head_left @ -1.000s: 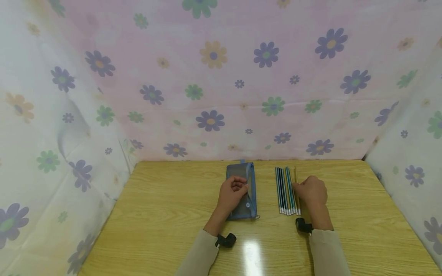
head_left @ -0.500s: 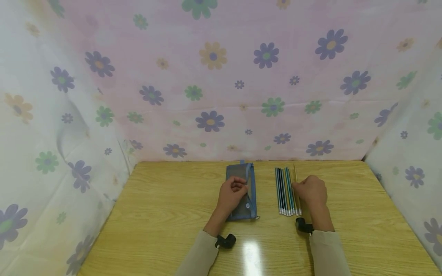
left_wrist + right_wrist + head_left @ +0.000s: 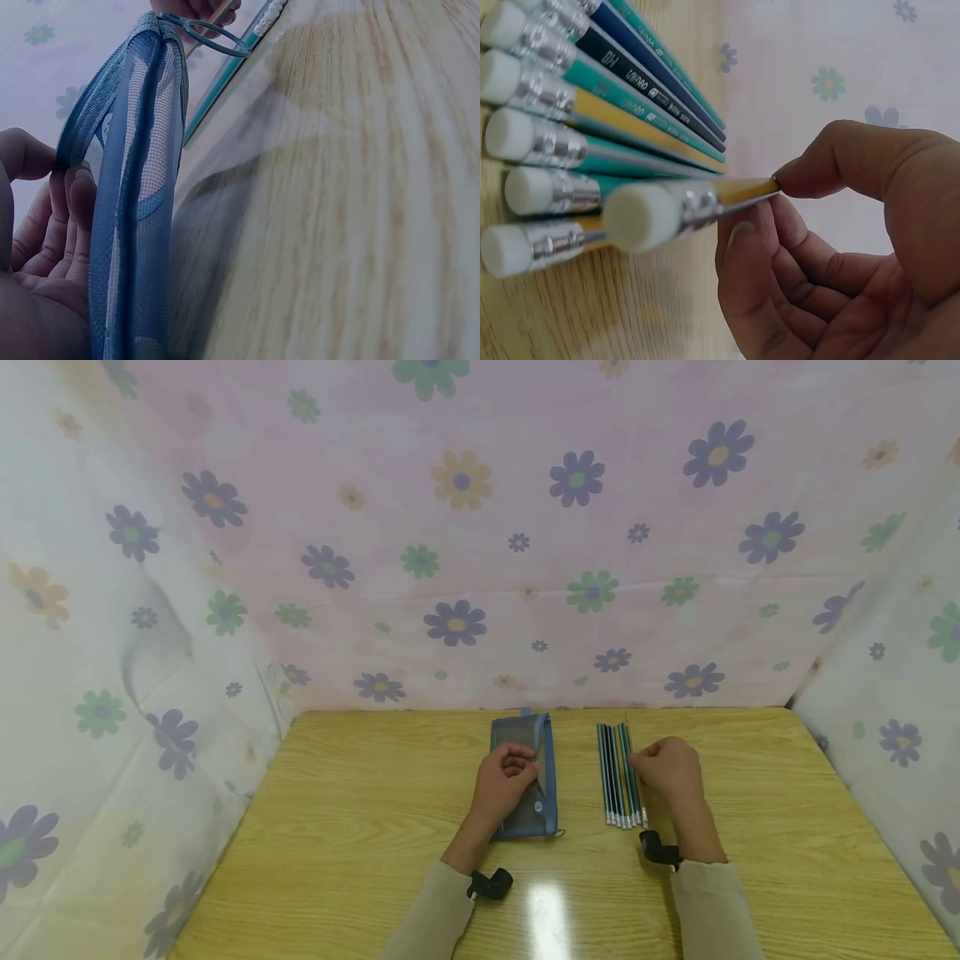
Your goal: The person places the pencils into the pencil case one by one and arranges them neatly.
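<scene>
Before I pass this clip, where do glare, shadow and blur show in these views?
Head: bright glare on the tabletop, near the bottom edge; left wrist: dim overall, a dark shadow beside the pouch; right wrist: the held pencil blurred at its eraser, while lettering on some lying pencils is legible.

Left hand point(image 3: 504, 783) is gripping a pouch point(image 3: 529, 816); right hand point(image 3: 670, 771) is pinching a pencil point(image 3: 645, 820) right of a pencil row point(image 3: 617, 777).
</scene>
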The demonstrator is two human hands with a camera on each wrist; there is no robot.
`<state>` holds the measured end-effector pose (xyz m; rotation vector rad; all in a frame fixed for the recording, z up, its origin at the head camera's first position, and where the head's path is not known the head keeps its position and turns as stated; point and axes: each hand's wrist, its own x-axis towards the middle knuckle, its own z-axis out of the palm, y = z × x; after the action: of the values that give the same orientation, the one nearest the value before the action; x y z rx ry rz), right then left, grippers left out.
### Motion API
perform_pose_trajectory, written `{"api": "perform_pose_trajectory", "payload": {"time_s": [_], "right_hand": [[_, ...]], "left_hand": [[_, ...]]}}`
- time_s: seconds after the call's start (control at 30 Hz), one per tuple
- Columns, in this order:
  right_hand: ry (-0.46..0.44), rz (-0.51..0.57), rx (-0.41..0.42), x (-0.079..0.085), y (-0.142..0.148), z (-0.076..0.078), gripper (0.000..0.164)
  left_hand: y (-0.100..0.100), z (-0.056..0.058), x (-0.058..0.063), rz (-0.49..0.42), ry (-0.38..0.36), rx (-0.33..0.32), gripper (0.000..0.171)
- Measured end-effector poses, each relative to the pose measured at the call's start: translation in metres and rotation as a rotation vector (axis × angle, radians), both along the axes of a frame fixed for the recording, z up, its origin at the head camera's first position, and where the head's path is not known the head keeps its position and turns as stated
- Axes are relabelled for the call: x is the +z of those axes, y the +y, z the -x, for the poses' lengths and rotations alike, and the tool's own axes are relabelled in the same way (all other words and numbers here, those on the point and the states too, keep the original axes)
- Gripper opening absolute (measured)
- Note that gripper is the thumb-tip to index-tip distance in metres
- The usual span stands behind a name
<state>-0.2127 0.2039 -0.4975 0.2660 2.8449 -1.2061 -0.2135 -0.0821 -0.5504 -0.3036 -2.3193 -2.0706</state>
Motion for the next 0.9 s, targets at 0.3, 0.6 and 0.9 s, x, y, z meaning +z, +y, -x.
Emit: {"api": "perform_pose_trajectory", "payload": {"time_s": [0.3, 0.6, 0.9], "right_hand": [[0.027, 0.064, 0.022, -0.001, -0.007, 0.002, 0.027], [0.015, 0.141, 0.042, 0.0, -0.02, 0.003, 0.023], [-0.023, 0.21, 0.072, 0.0, -0.026, 0.003, 0.028]], "left_hand": [[0.001, 0.0, 0.001, -0.014, 0.008, -0.001, 0.016], [0.0, 0.002, 0.001, -0.028, 0.011, -0.002, 0.017], [0.001, 0.001, -0.001, -0.045, 0.003, -0.008, 0.019]]}}
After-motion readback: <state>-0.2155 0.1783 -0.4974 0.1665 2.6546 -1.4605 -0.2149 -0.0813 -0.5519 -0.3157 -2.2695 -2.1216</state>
